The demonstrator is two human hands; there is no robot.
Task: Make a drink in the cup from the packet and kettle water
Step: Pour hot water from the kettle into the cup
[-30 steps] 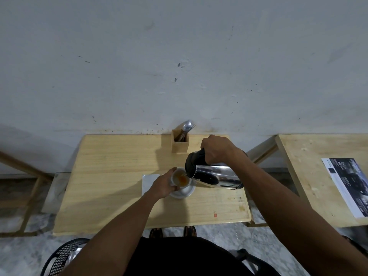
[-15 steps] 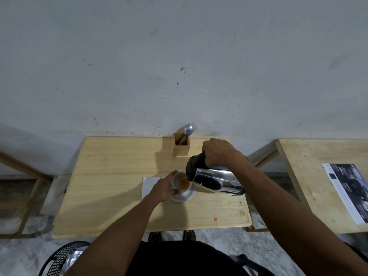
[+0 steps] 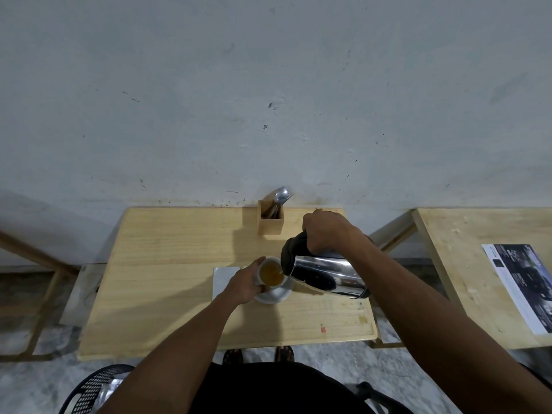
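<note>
A white cup with amber liquid in it stands on a white saucer on the wooden table. My left hand wraps around the cup's left side. My right hand grips the black handle of a shiny steel kettle, which is tipped to the left with its spout over the cup's right rim. A thin stream of water runs into the cup. A flat silvery packet lies on the table just left of the cup, partly hidden by my left hand.
A wooden holder with a spoon and fork stands at the table's back edge by the wall. A second wooden table to the right carries a printed sheet. A black mesh basket sits on the floor, lower left.
The liquid level in the cup has risen while the kettle stays tipped over it. Both hands hold the same grips; only the camera view has shifted slightly.
</note>
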